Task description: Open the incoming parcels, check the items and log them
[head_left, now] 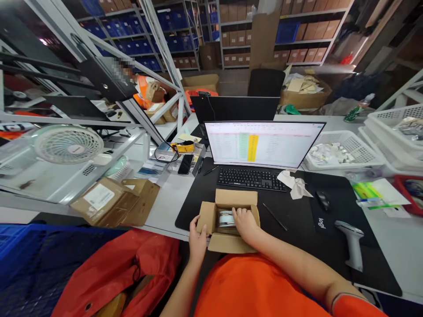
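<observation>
We see the shiny packet [226, 219] inside the open box [236, 197], just left of the fingers of our right hand [245, 223], the nearer one to it, its long axis seemingly sideways. Our left hand [197, 236] grasps 1 flap [206, 215]; whether our right fingers grip or merely touch, we cannot tell. The mouse mat [339, 211] reads "logi"; the screen [228, 143] text is too small.

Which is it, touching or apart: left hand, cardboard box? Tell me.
Touching: in the head view, the left hand holds a side flap of the cardboard box.

Single head-worn view, forward and down, close above the desk [168, 203]
</observation>
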The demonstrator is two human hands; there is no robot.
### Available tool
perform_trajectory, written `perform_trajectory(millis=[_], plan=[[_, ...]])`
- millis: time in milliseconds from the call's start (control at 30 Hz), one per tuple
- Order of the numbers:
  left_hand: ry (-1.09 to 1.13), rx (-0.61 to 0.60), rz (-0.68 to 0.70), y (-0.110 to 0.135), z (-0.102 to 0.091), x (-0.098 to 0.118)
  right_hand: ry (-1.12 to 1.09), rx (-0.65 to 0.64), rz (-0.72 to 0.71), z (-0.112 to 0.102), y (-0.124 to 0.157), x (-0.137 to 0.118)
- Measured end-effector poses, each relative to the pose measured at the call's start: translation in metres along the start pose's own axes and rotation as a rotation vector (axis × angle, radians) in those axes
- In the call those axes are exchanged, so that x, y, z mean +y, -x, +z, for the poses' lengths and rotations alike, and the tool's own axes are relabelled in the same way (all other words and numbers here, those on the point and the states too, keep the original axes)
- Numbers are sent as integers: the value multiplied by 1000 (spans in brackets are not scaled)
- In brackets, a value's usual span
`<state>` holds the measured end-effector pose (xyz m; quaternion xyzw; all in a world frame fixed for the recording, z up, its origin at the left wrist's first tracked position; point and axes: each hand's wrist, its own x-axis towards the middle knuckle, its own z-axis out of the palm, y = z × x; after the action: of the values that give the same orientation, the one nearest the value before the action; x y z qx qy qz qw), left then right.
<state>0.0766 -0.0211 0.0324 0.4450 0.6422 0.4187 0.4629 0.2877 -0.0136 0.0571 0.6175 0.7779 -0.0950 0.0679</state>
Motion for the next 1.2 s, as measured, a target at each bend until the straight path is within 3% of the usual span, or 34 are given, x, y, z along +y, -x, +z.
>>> perform_trajectory(millis=[100,200,267,367,467,533,633,700,800,833,867,900,967,1000,1100,1200], plan=[[-19,38,-12,7,-5,0,-64,-9,-67,-7,-13,-12],[-44,92,0,8,-22,1,-177,52,-152,-27,-6,-5],[-66,195,21,5,-40,2,-443,200,-160,-43,7,8],[-68,456,71,-9,-69,1,-1044,439,-81,-60,30,34],[-6,714,102,-29,-92,-5,-1523,524,108,-56,47,57],[7,819,79,-43,-102,-9,-1810,461,239,-42,54,67],[-95,833,36,-53,-108,-16,-2108,245,344,-13,62,71],[-228,864,89,-48,-104,-18,-2186,125,372,3,67,70],[-393,911,287,-18,-83,-11,-2238,-9,392,16,74,64],[-395,834,350,-6,-72,-6,-2248,-53,382,16,75,61],[-343,673,394,7,-58,1,-2252,-102,363,16,76,58],[-242,424,406,19,-42,9,-2247,-155,342,14,76,55],[72,-112,263,35,-8,27,-2215,-265,315,10,72,47],[232,-287,133,38,9,36,-2195,-319,311,9,70,42],[532,-601,-275,36,47,54,-2156,-399,315,6,61,28],[674,-721,-498,26,61,61,-2089,-261,306,5,56,22]])
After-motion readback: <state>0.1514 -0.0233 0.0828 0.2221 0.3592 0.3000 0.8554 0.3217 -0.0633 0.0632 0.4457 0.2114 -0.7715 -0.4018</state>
